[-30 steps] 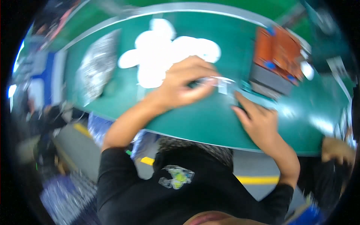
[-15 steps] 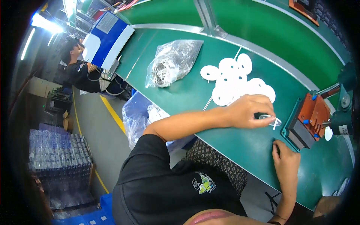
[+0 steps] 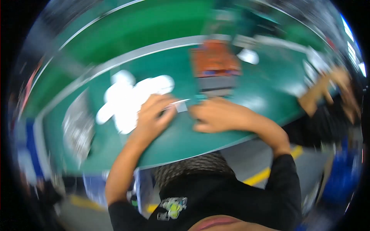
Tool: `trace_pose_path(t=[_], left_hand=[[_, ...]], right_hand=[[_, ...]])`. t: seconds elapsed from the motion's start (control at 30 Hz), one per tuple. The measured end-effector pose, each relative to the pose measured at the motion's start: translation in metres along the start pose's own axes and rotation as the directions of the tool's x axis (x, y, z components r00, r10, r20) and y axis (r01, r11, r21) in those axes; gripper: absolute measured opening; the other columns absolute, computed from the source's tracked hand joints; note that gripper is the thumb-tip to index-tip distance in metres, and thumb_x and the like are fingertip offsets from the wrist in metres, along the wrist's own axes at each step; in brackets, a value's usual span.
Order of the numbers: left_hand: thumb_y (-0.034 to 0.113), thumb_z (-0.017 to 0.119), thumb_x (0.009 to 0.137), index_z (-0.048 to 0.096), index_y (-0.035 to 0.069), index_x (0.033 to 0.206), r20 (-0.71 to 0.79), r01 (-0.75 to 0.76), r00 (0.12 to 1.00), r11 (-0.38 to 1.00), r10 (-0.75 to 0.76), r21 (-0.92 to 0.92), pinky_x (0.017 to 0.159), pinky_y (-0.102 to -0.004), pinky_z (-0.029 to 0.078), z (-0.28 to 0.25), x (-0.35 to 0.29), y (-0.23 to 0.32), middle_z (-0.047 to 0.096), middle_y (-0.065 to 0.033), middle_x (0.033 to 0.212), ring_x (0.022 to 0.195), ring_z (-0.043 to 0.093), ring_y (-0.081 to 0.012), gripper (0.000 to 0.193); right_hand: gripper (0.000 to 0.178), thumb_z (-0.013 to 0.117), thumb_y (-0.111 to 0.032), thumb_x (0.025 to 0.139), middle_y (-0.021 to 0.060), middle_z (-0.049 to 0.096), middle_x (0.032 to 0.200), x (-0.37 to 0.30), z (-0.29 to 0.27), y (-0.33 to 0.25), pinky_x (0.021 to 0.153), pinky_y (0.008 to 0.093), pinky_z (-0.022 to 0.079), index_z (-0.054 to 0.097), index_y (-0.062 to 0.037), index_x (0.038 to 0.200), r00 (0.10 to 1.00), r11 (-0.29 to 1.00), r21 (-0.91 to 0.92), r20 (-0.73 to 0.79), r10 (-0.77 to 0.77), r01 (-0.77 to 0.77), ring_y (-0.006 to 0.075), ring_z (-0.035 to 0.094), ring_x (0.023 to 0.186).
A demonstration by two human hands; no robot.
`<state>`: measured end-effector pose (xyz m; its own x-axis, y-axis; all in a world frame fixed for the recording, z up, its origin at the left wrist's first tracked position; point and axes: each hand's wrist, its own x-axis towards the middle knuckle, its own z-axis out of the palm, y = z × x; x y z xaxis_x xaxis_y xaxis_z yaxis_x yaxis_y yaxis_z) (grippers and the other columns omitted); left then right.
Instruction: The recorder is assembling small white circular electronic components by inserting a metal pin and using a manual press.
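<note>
My left hand (image 3: 153, 115) is closed in a pinch on a thin white disc (image 3: 179, 102), which shows nearly edge-on between thumb and fingers. Just right of it, my right hand (image 3: 216, 114) hovers over or rests on the green table in front of the orange and grey fixture (image 3: 217, 63). Its fingers are curled and smeared by motion, so whether they hold anything is unclear. Beyond my left hand lies a loose pile of white discs (image 3: 129, 98), overlapping one another.
A clear plastic bag of small greyish parts (image 3: 79, 127) lies at the table's left. Past the fixture sits another white piece (image 3: 248, 56). At the right, another person's arm (image 3: 320, 90) reaches over the table (image 3: 262, 96). A bluish plastic bag (image 3: 96, 188) hangs below the front edge.
The view has swung to the right and blurred. My right hand has come up in front of the fixture, close to my left hand, which still holds the white disc.
</note>
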<state>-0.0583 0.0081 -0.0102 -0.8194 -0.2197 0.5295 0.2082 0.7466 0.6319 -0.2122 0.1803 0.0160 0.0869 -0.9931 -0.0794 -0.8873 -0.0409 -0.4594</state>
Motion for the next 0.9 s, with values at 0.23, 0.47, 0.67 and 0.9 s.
trace_pose_path(t=[0.23, 0.47, 0.67, 0.9], left_hand=[[-0.001, 0.063, 0.084, 0.068, -0.002, 0.094, 0.069, 0.098, 0.992, 0.993, -0.103, 0.069, 0.073, -0.033, 0.048, 0.002, 0.0, 0.028, 0.062, -0.013, 0.09, 0.083, 0.06, -0.025, 0.011], [-0.002, 0.066, 0.077, 0.069, -0.001, 0.095, 0.229, 0.03, 0.972, 0.998, -0.043, 0.063, 0.085, -0.0391, 0.046, 0.009, -0.003, 0.031, 0.063, -0.013, 0.098, 0.095, 0.059, -0.0304, 0.019], [0.003, 0.076, 0.068, 0.07, 0.001, 0.092, 0.382, 0.033, 0.921, 0.991, -0.08, 0.128, 0.092, -0.0427, 0.045, 0.001, -0.012, 0.022, 0.062, -0.0142, 0.11, 0.109, 0.056, -0.0352, 0.024], [0.008, 0.079, 0.068, 0.068, 0.004, 0.097, 0.389, 0.103, 0.918, 0.994, -0.079, -0.041, 0.091, -0.0388, 0.045, 0.012, 0.009, 0.022, 0.062, -0.0105, 0.11, 0.107, 0.056, -0.0307, 0.032]], right_hand=[[0.019, 0.055, -0.021, 0.088, 0.0064, 0.063, 0.064, 0.001, -0.008, 0.011, 0.048, 0.0274, 0.037, 0.054, -0.0022, 0.087, 0.992, 0.425, 0.897, 0.089, 0.088, -0.118, 0.0093, 0.049, 0.05], [0.015, 0.056, -0.017, 0.089, -0.003, 0.053, 0.059, -0.008, 0.01, 0.002, 0.044, 0.023, 0.028, 0.053, -0.0023, 0.091, 0.951, 0.295, 0.955, -0.126, 0.283, 0.038, 0.0019, 0.04, 0.051], [0.008, 0.06, -0.01, 0.088, -0.0049, 0.048, 0.057, 0.005, 0.03, -0.012, 0.044, 0.0229, 0.026, 0.056, -0.0049, 0.092, 0.843, 0.458, 0.863, -0.399, 0.361, 0.213, 0.0009, 0.038, 0.051], [0.01, 0.065, -0.009, 0.082, -0.0006, 0.037, 0.046, -0.008, 0.011, -0.009, 0.043, 0.0267, 0.026, 0.058, -0.0054, 0.089, 0.822, 0.719, 0.693, -0.436, 0.365, 0.048, 0.0069, 0.032, 0.041]])
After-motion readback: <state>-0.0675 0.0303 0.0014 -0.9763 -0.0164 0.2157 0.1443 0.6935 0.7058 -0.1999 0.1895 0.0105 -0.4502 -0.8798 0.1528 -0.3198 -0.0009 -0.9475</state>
